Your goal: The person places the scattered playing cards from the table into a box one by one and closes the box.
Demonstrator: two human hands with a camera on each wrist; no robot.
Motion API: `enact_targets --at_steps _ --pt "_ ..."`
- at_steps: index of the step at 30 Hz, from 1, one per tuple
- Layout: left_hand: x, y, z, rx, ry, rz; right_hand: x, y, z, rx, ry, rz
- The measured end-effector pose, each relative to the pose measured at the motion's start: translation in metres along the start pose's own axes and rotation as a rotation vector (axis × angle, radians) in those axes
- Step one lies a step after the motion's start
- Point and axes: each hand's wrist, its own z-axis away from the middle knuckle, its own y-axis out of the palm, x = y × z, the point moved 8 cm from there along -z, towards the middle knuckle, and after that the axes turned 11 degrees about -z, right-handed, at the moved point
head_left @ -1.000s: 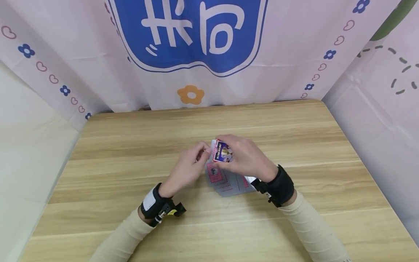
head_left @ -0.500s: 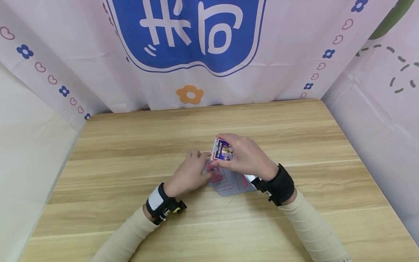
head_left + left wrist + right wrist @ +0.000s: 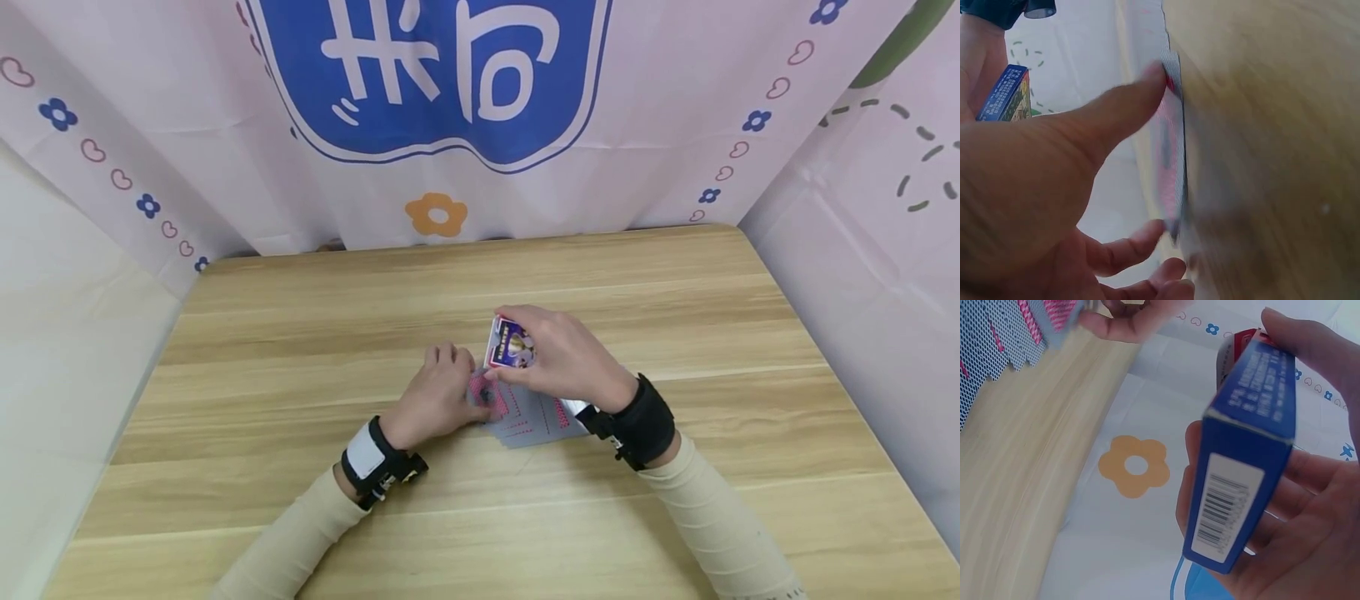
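Note:
In the head view, a fan of grey playing cards (image 3: 538, 417) with red patterned backs lies on the table at the centre. My left hand (image 3: 433, 398) grips the left end of the cards, thumb on the near side and fingers on the far side. The left wrist view shows the thumb at one edge of the thin card stack (image 3: 1172, 150) and fingertips at its other end. Above the cards, my right hand (image 3: 573, 358) holds a small blue card box (image 3: 1225, 500) between thumb and fingers. A barcode shows on the box's end.
Pale wood-grain table (image 3: 300, 317) stretches under both hands. Behind it hangs a white cloth (image 3: 600, 192) with a blue emblem and an orange flower. Another pale cloth (image 3: 862, 275) stands along the right side.
My left hand has left the box's end and come down to the left end of the cards, which have shifted slightly left. The right hand with the box has hardly moved.

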Motion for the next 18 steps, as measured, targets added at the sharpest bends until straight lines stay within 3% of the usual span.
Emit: enact_targets --at_steps 6,11,14,18 --pt "-0.001 -0.002 0.002 0.049 0.028 -0.009 0.001 0.001 0.001 0.004 -0.002 -0.003" --pt "0.000 -0.018 0.004 0.071 0.079 0.207 0.002 0.000 0.001 -0.008 -0.023 -0.009" --pt "0.007 -0.038 0.005 -0.035 0.051 0.320 0.003 -0.001 0.001 -0.012 -0.029 -0.010" --pt "0.021 -0.067 0.010 -0.250 -0.052 0.421 0.003 -0.002 0.001 -0.014 -0.027 -0.008"
